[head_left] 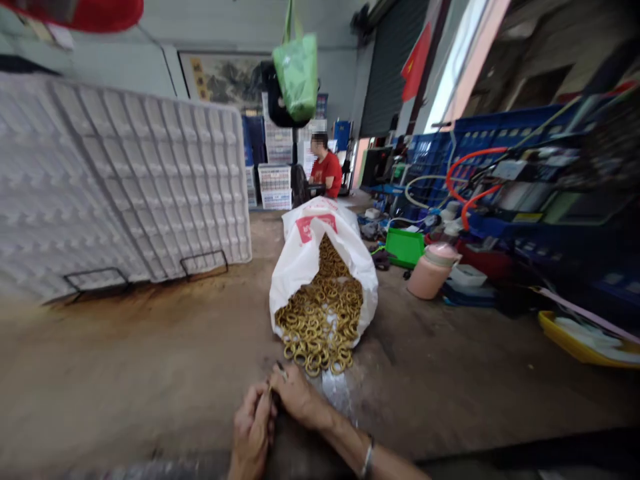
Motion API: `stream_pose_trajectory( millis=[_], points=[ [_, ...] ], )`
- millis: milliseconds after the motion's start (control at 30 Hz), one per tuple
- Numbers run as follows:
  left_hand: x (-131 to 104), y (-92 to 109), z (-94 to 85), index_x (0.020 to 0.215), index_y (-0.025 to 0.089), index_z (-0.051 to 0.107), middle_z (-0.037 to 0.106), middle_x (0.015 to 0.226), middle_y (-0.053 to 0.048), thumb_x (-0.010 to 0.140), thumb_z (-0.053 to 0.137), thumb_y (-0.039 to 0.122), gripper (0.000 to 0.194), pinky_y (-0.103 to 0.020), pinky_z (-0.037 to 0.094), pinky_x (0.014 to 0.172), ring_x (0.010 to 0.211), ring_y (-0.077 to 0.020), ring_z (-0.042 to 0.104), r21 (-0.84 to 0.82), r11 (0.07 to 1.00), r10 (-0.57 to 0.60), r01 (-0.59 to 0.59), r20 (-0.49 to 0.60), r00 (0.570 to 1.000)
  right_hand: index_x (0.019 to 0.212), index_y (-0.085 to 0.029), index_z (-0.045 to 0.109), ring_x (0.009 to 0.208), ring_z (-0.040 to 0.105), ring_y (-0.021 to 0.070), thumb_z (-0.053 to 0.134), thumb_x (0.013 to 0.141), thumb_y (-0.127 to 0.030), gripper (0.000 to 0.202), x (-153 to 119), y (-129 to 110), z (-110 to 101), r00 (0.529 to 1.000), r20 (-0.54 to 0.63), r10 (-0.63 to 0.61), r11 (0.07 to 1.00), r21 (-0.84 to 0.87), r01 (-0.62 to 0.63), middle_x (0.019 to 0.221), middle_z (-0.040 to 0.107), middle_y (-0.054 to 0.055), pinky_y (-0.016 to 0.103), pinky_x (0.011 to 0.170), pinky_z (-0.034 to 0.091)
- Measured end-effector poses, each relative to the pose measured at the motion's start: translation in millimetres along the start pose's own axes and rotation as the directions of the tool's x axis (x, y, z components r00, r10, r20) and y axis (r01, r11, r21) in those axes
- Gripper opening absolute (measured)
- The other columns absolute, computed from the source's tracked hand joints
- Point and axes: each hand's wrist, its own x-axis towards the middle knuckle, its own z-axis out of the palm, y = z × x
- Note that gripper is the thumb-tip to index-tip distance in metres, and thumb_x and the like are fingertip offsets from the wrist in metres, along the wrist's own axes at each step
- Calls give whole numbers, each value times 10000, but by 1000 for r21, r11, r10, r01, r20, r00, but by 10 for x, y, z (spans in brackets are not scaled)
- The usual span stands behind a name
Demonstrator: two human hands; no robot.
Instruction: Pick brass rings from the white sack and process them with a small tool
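Observation:
My left hand [253,423] is closed, its thumb and fingers pinched together near the bottom middle. My right hand [296,395] reaches in from the right and meets it at the fingertips, also closed. A small brass-coloured piece [271,389] shows between the two hands, mostly hidden by the fingers. Something dark shows by my right fingers, too blurred to name. Just beyond lies a white sack [295,267] on its side, its mouth facing me. Many brass-coloured rings [313,333] fill the opening and spill onto the work surface [175,373].
White moulded trays [165,180] stand upright on the left in black wire stands. To the right are a pink jug [430,272], a green tray [405,247] and a yellow tray [575,343]. A green bag [297,77] hangs overhead. A person in red [327,173] sits farther back.

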Motion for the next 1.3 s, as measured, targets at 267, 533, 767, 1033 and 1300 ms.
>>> stream_pose_trajectory(
  millis=[267,533,767,1033,1300],
  points=[
    [-71,151,-68,703,175,468,441,535,67,763,529,479,316,-144,298,364,380,-40,360,-17,998,55,-53,108,993,584,-183,423,504,350,78,385,802,-355,280,-50,48,24,998,-26,-57,998,6,57,521,384,-61,204,480,277],
    [-228,130,-104,733,172,469,454,555,69,774,530,444,282,-148,274,372,387,-30,348,-52,998,-8,20,206,979,601,-191,428,507,359,88,370,825,-357,284,-298,-14,9,998,-48,-46,999,-21,45,515,386,-60,210,487,292],
    [-363,137,-57,745,174,471,455,539,75,770,554,418,259,-151,259,368,379,-28,341,-154,987,-5,39,217,976,619,-179,480,517,387,87,379,832,-345,288,-425,-103,-54,996,-51,-77,997,-26,76,512,418,-56,203,503,308],
    [-500,212,-6,710,166,475,461,517,71,741,609,385,258,-158,265,371,380,-30,346,-280,959,16,51,231,973,640,-170,508,546,423,89,366,845,-356,311,-566,-206,-94,982,-53,-181,983,-32,179,560,451,-40,204,528,323],
    [-576,312,14,690,167,459,460,497,67,709,651,347,263,-152,247,356,381,-32,324,-439,888,-15,138,273,962,632,-175,488,522,418,91,360,847,-378,322,-638,-216,-98,973,-62,-221,975,-30,219,539,429,-43,213,521,325]
  ],
)
